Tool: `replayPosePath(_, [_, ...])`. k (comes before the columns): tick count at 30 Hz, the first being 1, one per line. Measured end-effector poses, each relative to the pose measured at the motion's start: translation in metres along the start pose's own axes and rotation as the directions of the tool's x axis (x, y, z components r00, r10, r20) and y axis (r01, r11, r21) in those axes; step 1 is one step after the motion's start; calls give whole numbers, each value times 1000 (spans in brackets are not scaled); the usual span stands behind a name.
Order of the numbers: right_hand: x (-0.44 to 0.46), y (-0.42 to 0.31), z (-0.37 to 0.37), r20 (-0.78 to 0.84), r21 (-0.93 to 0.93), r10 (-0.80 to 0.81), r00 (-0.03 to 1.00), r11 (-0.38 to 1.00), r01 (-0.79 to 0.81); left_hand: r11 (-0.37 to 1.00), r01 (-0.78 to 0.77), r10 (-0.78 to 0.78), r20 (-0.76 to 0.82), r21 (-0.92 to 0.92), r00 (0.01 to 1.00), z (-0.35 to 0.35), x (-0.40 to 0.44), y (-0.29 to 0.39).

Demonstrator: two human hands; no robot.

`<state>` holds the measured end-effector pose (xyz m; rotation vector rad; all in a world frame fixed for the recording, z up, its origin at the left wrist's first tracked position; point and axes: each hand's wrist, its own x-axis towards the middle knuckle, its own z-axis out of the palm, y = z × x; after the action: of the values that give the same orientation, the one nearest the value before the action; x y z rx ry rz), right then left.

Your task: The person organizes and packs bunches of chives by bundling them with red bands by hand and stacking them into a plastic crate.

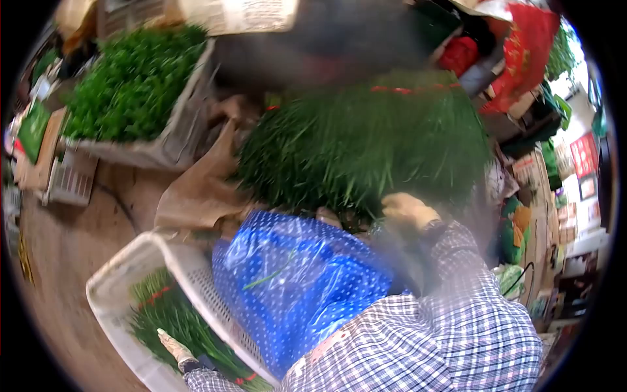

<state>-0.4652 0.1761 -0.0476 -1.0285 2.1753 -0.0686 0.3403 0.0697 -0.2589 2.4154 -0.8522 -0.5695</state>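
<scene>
My left hand (175, 347), in a pale glove, reaches into the white plastic crate (98, 287) at lower left. Its fingers are stretched out over bundled long green leaves that look like garlic chives (189, 326), tied with red bands. My right hand (408, 209), also gloved, is at the near right edge of a large pile of the same chives (366, 144). A hazy smear over the view hides how its fingers are bent and whether they grip any leaves. Blue polka-dot plastic (300, 281) covers my lap, with one loose leaf lying on it.
Another pale crate (176, 140) heaped with leafy greens (137, 85) stands at upper left. Brown sheeting (196, 193) lies between it and the lap. A red bag (526, 52) hangs at upper right. Wooden floor (65, 261) shows at left; a grey blur covers the top middle.
</scene>
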Motion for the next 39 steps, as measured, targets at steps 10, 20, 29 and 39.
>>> replayPosePath(10, [116, 113, -207, -909, -3, 58, 412, 989, -145, 890, -174, 332, 338, -421, 881, -20, -27, 143])
replayPosePath(20, [184, 154, -230, -701, 346, 549, 455, 820, -456, 923, -231, 331, 327, -310, 885, -62, -121, 170])
replayPosePath(29, [81, 81, -175, -707, 473, 184, 683, 841, 263, 847, -263, 514, 583, -463, 629, -12, -241, 359])
replayPosePath(39, [-64, -195, -111, -241, -152, -960, 141, 181, 972, 698, 704, 526, 759, -127, -384, 34, -301, 401])
